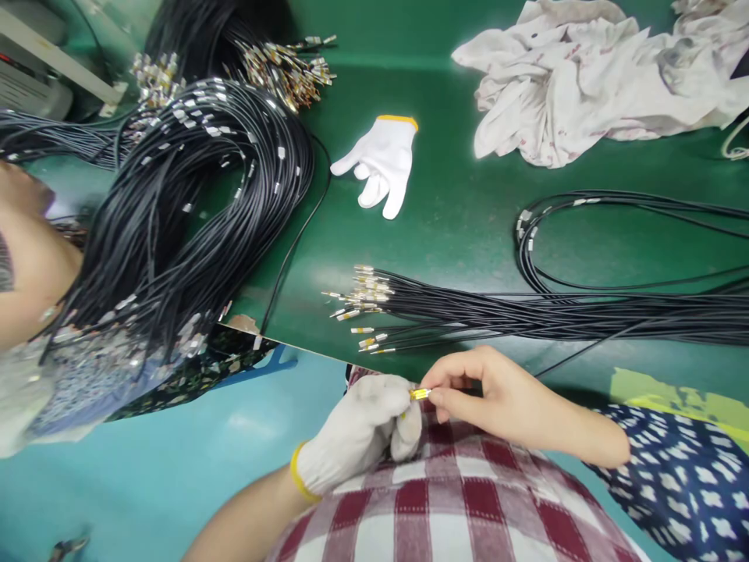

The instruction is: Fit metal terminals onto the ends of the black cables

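Note:
My left hand (pixel 371 421), in a white knit glove with a yellow cuff, pinches a small gold-and-silver cable connector (pixel 420 394) at its fingertips. From the other side my bare right hand (pixel 483 382) grips the black cable just behind that connector. Both hands meet in front of the checked apron (pixel 445 499), just off the table's near edge. Beyond them a bundle of black cables (pixel 468 308) lies on the green table, its metal-tipped ends (pixel 368 293) pointing left. What the left fingers hide inside the glove's curl cannot be made out.
A spare white glove (pixel 383 164) lies mid-table, with crumpled white cloth (pixel 562 86) behind at right. Looped cables (pixel 527 234) rest on the right. A large black cable pile (pixel 193 187) covers the left, beside another person's arm (pixel 35 257).

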A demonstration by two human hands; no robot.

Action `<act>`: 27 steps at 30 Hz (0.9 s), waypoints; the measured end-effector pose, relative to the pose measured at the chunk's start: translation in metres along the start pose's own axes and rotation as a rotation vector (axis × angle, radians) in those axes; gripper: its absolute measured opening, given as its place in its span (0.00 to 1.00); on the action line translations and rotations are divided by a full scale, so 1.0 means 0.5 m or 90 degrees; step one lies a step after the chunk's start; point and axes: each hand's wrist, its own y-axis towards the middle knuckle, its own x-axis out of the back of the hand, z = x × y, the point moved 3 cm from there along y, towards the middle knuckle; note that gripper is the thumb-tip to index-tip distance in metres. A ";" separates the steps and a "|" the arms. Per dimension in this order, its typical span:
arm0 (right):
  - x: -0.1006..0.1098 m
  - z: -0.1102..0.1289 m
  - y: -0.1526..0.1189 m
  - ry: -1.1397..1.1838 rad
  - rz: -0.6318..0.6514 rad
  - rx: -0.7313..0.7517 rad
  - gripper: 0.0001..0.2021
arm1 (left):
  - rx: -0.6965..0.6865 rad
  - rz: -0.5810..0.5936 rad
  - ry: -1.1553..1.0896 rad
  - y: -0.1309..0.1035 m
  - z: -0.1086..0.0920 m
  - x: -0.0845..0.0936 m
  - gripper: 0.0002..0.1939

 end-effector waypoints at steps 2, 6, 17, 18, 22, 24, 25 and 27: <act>0.000 -0.006 0.002 0.041 0.020 -0.023 0.10 | 0.021 -0.021 0.039 -0.003 -0.005 0.000 0.21; -0.002 -0.012 0.000 0.069 0.034 -0.055 0.07 | 0.067 -0.056 0.150 -0.011 -0.021 -0.005 0.15; -0.021 -0.019 -0.001 0.247 -0.005 -0.118 0.01 | 0.083 -0.055 0.441 -0.028 -0.045 -0.025 0.12; -0.021 -0.018 -0.001 0.246 -0.008 -0.116 0.01 | 0.081 -0.054 0.464 -0.028 -0.046 -0.026 0.12; -0.021 -0.013 -0.003 0.226 -0.026 -0.102 0.02 | 0.104 -0.054 0.500 -0.028 -0.048 -0.031 0.11; -0.024 -0.013 -0.003 0.218 -0.035 -0.103 0.03 | 0.104 -0.061 0.518 -0.028 -0.046 -0.031 0.10; -0.025 -0.013 -0.003 0.217 -0.038 -0.105 0.03 | 0.103 -0.065 0.523 -0.027 -0.044 -0.030 0.10; -0.028 -0.016 -0.003 0.215 -0.044 -0.107 0.04 | 0.104 -0.070 0.520 -0.026 -0.041 -0.028 0.10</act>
